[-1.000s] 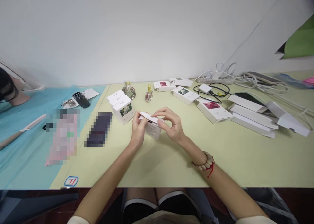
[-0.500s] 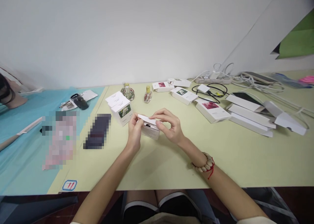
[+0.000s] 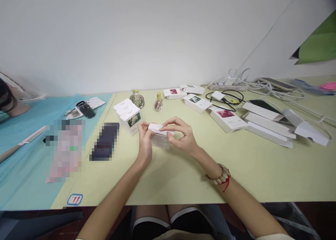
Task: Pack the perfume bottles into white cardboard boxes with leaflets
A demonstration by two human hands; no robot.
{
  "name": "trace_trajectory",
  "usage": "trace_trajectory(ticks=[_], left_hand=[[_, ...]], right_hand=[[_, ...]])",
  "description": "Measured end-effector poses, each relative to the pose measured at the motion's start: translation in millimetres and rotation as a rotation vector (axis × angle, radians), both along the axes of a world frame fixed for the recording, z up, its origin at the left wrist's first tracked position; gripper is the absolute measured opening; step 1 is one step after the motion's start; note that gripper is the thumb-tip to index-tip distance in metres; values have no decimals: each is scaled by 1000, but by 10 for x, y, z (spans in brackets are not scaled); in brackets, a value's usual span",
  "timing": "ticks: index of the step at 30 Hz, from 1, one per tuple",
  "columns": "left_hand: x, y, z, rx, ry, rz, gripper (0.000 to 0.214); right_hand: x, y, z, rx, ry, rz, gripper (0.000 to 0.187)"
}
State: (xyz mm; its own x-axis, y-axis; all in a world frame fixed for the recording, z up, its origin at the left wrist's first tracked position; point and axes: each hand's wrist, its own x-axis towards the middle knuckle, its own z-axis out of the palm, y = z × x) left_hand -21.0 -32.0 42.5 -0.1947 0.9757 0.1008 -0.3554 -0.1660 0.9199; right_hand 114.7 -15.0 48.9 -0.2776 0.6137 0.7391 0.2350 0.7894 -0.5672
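A small white printed carton is between my two hands, just above the yellow tabletop, its top flap lying flat over the opening. My left hand is closed around its left end, thumb at the top edge. At the right end my right hand grips it, with fingers resting on the flap and thumb against the side. Just beyond my left hand stand several white cartons in a row, the nearest with a white flower picture. Behind them are glass perfume bottles, and another gold-capped perfume bottle stands to their right.
Opened flat cartons lie to the right, near a black cable and a power strip. Unfolded white cardboard is farther right. On the left are a blurred dark object, a comb and a blue cloth.
The carton's top flap has gone from raised, with a dark gap under it, to folded down flat. My right fingers have moved onto the flap.
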Motion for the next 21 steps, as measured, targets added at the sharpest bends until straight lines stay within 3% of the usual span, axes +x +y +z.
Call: trace_trajectory(ticks=[6, 12, 21], left_hand=[[-1, 0, -5, 25, -11, -4, 17], [1, 26, 13, -46, 67, 28, 13], [-24, 49, 13, 34, 241, 9, 13]], right_hand=[[16, 20, -4, 14, -34, -35, 28], [31, 15, 12, 8, -66, -35, 26], [76, 42, 39, -40, -81, -31, 23]])
